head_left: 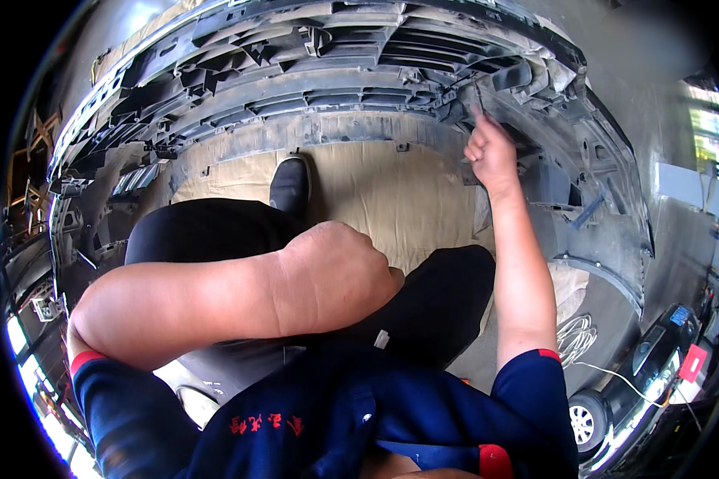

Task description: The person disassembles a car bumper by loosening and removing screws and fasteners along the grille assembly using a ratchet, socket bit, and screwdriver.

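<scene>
A large dark car bumper, its ribbed inner side showing, curves around in front of me. My right hand reaches out to its right part, fingers closed around a slim dark tool. The tool's thin end points away from me at the bumper's inner brackets; whether it touches them I cannot tell. My left hand is a closed fist above my lap, apart from the bumper. Its back faces up, and the curled fingers hide whatever may be inside.
Tan padded cloth covers the floor inside the bumper's curve, with my dark shoe on it. To the right lie a coiled pale cable and a dark car. Shelving with clutter stands at the left edge.
</scene>
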`<state>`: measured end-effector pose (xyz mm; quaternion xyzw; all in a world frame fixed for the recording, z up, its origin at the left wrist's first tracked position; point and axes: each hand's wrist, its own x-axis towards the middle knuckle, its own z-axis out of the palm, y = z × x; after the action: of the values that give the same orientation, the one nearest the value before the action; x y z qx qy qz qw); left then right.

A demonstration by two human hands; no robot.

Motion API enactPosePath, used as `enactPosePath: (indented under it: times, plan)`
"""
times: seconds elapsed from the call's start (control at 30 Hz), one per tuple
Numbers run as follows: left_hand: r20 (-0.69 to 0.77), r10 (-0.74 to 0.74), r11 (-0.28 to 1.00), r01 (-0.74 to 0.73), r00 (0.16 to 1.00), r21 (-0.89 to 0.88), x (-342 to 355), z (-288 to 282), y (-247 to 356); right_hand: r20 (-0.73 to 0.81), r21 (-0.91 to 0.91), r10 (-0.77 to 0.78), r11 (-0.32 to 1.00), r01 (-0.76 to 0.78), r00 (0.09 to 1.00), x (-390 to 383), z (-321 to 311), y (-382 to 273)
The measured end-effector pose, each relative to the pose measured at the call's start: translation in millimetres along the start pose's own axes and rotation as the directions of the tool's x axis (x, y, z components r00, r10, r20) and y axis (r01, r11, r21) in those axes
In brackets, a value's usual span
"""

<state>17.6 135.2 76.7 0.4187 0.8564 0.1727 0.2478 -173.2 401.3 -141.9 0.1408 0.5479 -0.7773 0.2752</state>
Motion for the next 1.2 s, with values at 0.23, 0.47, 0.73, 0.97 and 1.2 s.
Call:
enactPosePath:
  times: [0.23,0.47,0.73,0.97,1.2]
  plan:
    - [-0.002,0.006,1.000,-0.006,1.000,-0.021,-1.9,1.5,-5.6,-0.094,-0.129,-0.070,0.990,0.058,0.993,-8.4,9.9,7.6]
    - [0.018,-0.004,1.000,0.003,1.000,0.005,-1.0,4.7,-7.5,0.027,0.168,0.007,0.986,-0.011,1.000,0.9,-4.4,9.1]
    - [0.040,0.000,1.000,0.001,0.999,-0.027,0.1,1.9,-10.5,0.180,-0.877,-0.713,0.196,0.439,0.678,16.8,-15.4,20.5]
    - [0.027,0.007,1.000,-0.006,1.000,-0.027,0.4,2.3,-11.5,0.128,-0.814,-0.629,0.375,0.444,0.767,24.2,-27.2,27.9]
    - [0.058,0.007,1.000,-0.006,0.998,-0.010,1.5,1.5,-10.3,-0.096,-0.052,-0.036,0.998,0.031,0.995,2.3,2.6,9.7]
